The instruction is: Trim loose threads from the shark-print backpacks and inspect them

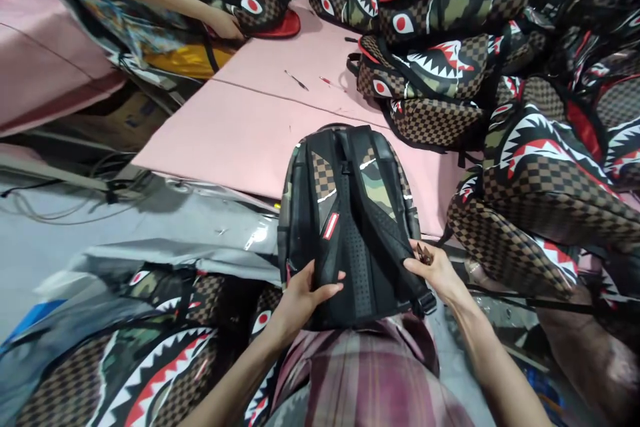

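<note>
A backpack [360,280] with its black strap side facing me stands between my hands, its upper part over the pink table's near edge and its bottom near my lap. Checkered and camouflage panels show between its two padded straps, and one strap bears a small red label [331,226]. My left hand [300,300] grips the lower left side, thumb laid over the front. At the lower right, my right hand [436,271] pinches the backpack's edge near a strap buckle [427,303]. A small brown pointed tool [424,253], resembling thread snips, is tucked in my right hand's fingers.
Shark-mouth backpacks [445,67] are piled along the right and back of the pink table [215,127]. More bags [150,360] lie at lower left. Across the table, another person's hand [225,23] touches a bag [263,3]. A thin tool [297,80] lies on the tabletop.
</note>
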Tool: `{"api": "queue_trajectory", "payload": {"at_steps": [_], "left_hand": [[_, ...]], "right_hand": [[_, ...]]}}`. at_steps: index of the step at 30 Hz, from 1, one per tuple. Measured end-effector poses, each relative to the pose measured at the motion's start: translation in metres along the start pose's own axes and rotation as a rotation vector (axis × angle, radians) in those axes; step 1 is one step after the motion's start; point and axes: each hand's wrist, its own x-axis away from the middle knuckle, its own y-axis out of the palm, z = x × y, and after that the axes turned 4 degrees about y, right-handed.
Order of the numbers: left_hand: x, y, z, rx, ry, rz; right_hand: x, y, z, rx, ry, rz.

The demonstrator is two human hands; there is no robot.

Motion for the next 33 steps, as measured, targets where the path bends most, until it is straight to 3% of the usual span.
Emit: {"api": "queue_trajectory", "payload": {"at_steps": [6,17,27,30,33], "left_hand": [[-0.005,0.002,-0.004,-0.032,0.037,0.013],[-0.017,0.002,-0.015,0.034,0.030,-0.009],[-0.021,-0.003,-0.017,0.039,0.040,-0.038],[-0.023,-0.003,-0.023,-0.015,0.094,-0.021],[-0.024,-0.001,-0.027,-0.100,0.125,0.026]], "right_hand": [[-0.003,-0.003,0.012,0.018,0.062,0.097],[-0.018,0.016,0.040,0.119,0.022,0.029],[-0.022,0.027,0.048,0.191,0.010,0.007],[-0.018,0.030,0.047,0.473,-0.055,0.107],[-0.009,0.037,0.039,0.816,-0.210,0.345]]}}
